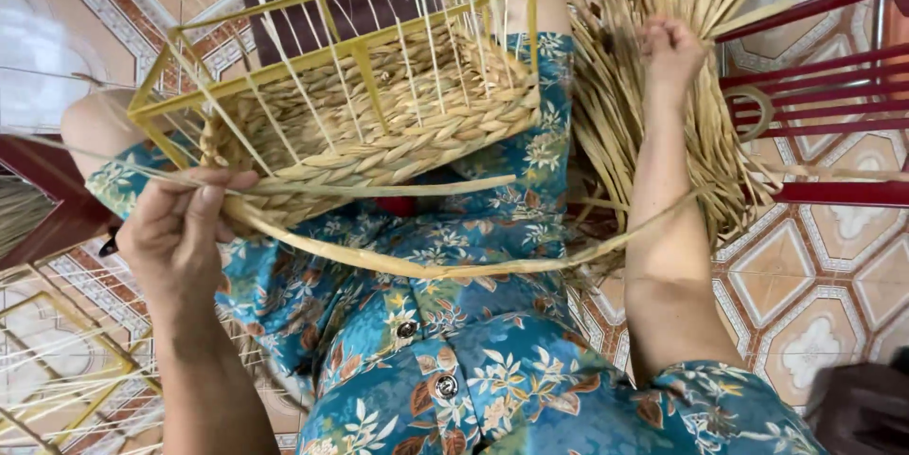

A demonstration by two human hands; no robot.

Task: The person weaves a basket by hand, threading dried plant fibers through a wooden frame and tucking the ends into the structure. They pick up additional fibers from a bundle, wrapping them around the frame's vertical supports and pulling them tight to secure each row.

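A half-woven straw basket on a yellow metal frame rests on my lap. My left hand pinches long flat straw strands at the basket's near left corner. One strand curves right across my blue floral dress. My right hand reaches into a big bundle of loose dry straw to the right of the basket, with its fingers closed around some stalks.
A dark red metal chair stands at the right behind the straw bundle. Another yellow frame with thin spokes lies on the patterned tile floor at the lower left. A dark stool edge is at the left.
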